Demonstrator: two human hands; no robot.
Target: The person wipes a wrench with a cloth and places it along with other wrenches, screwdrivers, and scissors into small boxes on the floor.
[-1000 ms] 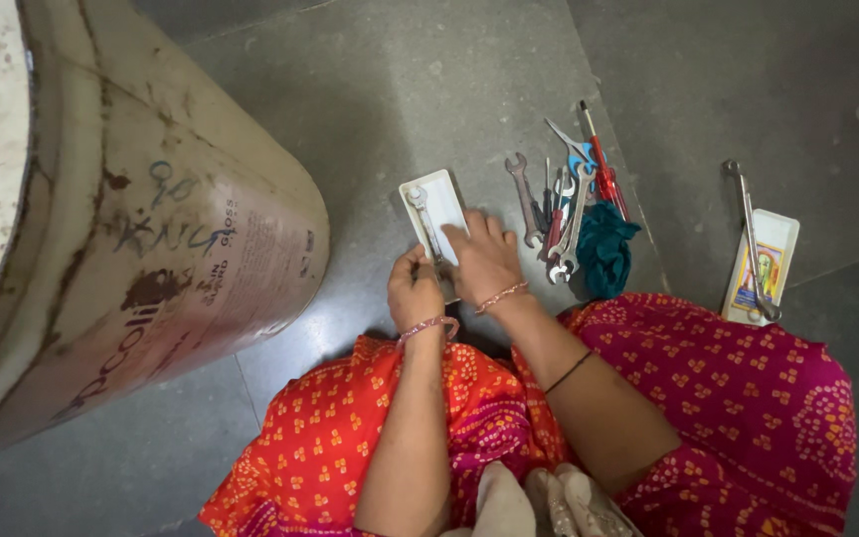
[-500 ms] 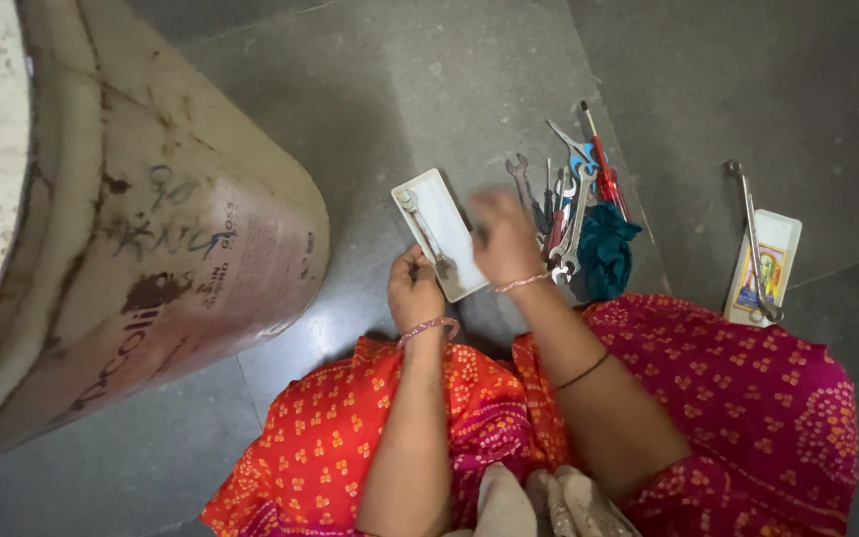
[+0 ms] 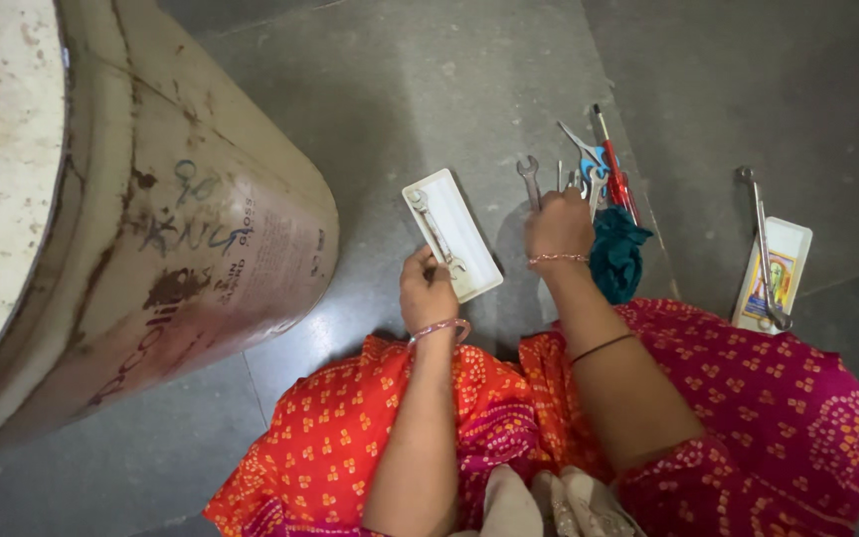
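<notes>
My left hand (image 3: 428, 288) grips the near edge of a white rectangular tray (image 3: 452, 233) lying on the grey floor. One steel spanner (image 3: 433, 233) lies lengthwise in that tray. My right hand (image 3: 557, 225) is over a pile of tools (image 3: 589, 174) to the right of the tray, its fingers closed around one or more spanners there. A spanner head (image 3: 528, 169) sticks up beyond the fingers. A red-handled tool (image 3: 613, 171) and a blue-handled one lie in the same pile.
A teal cloth (image 3: 616, 255) lies beside my right wrist. Farther right, a second white tray with a picture card (image 3: 773, 274) carries a long spanner (image 3: 764, 245). A large worn drum (image 3: 121, 219) lies on its side at the left. My lap is in orange and pink cloth.
My right hand left the tray and moved right to the tool pile. The tray has shifted slightly left, held by my left hand.
</notes>
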